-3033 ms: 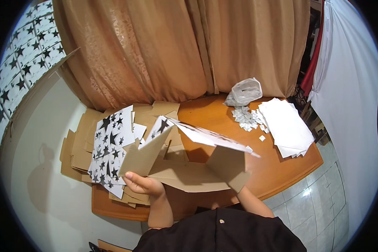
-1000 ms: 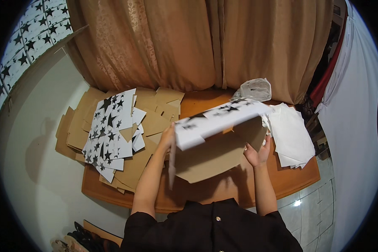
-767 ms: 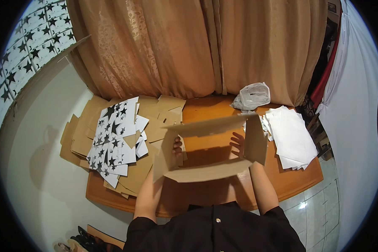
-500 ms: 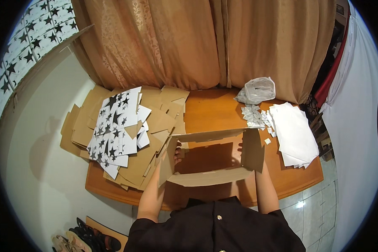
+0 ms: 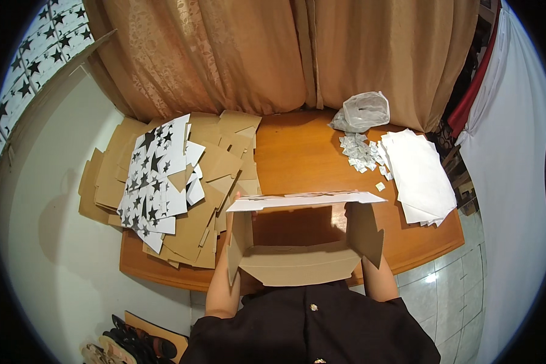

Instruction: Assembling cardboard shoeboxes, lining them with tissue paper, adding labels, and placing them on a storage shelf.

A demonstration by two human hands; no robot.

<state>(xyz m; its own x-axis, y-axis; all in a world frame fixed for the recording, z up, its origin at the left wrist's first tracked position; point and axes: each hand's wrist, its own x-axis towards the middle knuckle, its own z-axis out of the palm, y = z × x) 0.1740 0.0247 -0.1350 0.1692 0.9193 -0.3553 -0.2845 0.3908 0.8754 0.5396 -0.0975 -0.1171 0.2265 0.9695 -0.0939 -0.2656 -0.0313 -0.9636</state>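
A brown cardboard box (image 5: 297,264) is held up in front of me above the table's near edge. Its top and bottom are open, so the tabletop shows through it. The far wall has a white outer face, seen at a thin slant. At the box's left end my left hand (image 5: 238,195) grips it, mostly hidden behind the cardboard. My right forearm (image 5: 379,280) reaches up to the opposite end, where the right hand supports the box, its fingers hidden by the wall.
On the left of the wooden table (image 5: 291,155) lie flat cardboard blanks (image 5: 215,164) and star-printed white sheets (image 5: 158,164). To the right are a stack of white sheets (image 5: 420,176), several small white packets (image 5: 359,153) and a clear plastic bag (image 5: 367,112). Brown curtains (image 5: 224,54) hang behind.
The box has tipped, its far wall now showing a white outer edge and its near wall showing more inner face. It sits slightly lower in view. My fingers are less visible than before.
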